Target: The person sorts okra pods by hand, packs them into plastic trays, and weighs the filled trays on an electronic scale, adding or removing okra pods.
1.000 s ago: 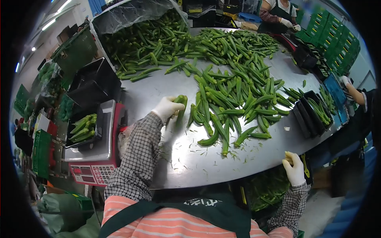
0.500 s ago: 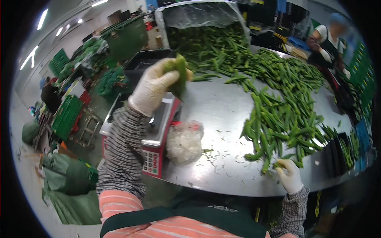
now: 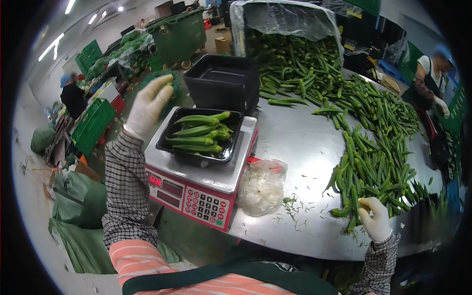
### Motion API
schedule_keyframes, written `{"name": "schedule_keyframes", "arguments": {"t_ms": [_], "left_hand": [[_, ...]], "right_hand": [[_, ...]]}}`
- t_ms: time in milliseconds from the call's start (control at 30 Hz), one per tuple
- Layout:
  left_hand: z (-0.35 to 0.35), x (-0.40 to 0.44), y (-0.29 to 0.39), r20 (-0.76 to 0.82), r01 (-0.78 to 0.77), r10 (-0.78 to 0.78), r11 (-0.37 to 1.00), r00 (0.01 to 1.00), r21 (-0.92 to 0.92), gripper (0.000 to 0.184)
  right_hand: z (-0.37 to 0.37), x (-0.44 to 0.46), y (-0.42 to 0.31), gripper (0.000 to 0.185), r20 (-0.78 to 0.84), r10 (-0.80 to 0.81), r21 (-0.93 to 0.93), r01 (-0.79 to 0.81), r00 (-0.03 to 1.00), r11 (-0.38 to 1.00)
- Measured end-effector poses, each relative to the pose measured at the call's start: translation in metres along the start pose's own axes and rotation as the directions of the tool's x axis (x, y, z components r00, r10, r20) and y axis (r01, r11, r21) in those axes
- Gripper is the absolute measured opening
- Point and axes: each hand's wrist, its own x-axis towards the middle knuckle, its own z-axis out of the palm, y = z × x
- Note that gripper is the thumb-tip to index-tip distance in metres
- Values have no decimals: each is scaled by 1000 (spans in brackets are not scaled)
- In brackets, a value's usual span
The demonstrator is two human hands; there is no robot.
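Observation:
My left hand (image 3: pixel 150 105), in a white glove, is raised beside the red and silver scale (image 3: pixel 206 179), thumb and fingers apart with nothing in them. On the scale's plate lies a black tray (image 3: pixel 231 150) with several green okra pods (image 3: pixel 194 132) laid side by side. Red digits glow on the scale's display. My right hand (image 3: pixel 376 221), also gloved, is at the near end of the okra heap (image 3: pixel 378 162), fingers curved and a gap between thumb and forefinger. No pod shows in that hand.
A stack of black trays (image 3: pixel 221 83) stands behind the scale. To the scale's right a clear plastic bag (image 3: pixel 263 187) lies on the metal table (image 3: pixel 295 142), near scattered trimmings. A plastic-lined crate (image 3: pixel 237 29) spills okra at the back. Another person (image 3: pixel 432 78) stands at far right.
The okra that my left hand held is out of it, and pods now lie in the tray on the scale. That hand has moved left and opened. My right hand stays by the heap.

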Motion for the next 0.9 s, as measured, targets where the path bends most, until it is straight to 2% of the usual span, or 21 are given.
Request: {"name": "schedule_keyframes", "arguments": {"t_ms": [133,200,300,400,433,533,567,667,700,733,767,800,833,867,900], "left_hand": [[-26,0,-2,37,71,-77,988,996,137,41],[-26,-2,-9,74,-41,23,968,997,247,39],[-17,-5,1,172,-79,28,951,985,298,37],[-3,-5,-1,281,-202,93,899,955,389,34],[3,-4,-3,312,-265,133,862,941,433,32],[27,-2,-15,405,-381,228,855,886,352,33],[37,-3,-19,415,-419,265,841,870,341,33],[66,-5,-29,547,-454,246,845,800,283,42],[72,-6,-28,530,-514,311,806,789,292,48],[77,-5,-31,527,-494,279,806,803,325,48],[77,-3,-31,533,-456,244,834,810,310,49],[76,-1,-26,530,-318,154,919,834,233,49],[77,-3,-18,444,-211,133,968,886,133,47],[77,0,-24,429,-196,134,975,894,104,47],[76,-1,-21,456,-197,139,977,879,81,48]], "right_hand": [[16,47,-40,23,105,-123,49,118,987,992],[32,71,-62,21,152,-245,57,239,958,969],[57,99,-95,20,272,-300,93,286,914,954],[86,121,-116,20,278,-464,197,423,841,885],[94,127,-123,20,302,-464,218,414,833,884],[111,141,-144,21,359,-486,253,418,797,872],[118,144,-150,21,347,-467,310,371,813,875],[131,160,-166,27,398,-417,343,289,817,894],[136,167,-171,30,422,-370,312,250,828,917],[142,174,-176,33,442,-311,275,203,842,940],[148,184,-183,43,532,-199,247,74,823,966],[162,193,-182,49,519,-154,276,5,841,961],[167,198,-185,54,539,-132,335,-67,832,940],[175,203,-186,56,494,-163,312,1,854,950],[170,202,-191,54,504,-138,309,-28,853,951]]}}
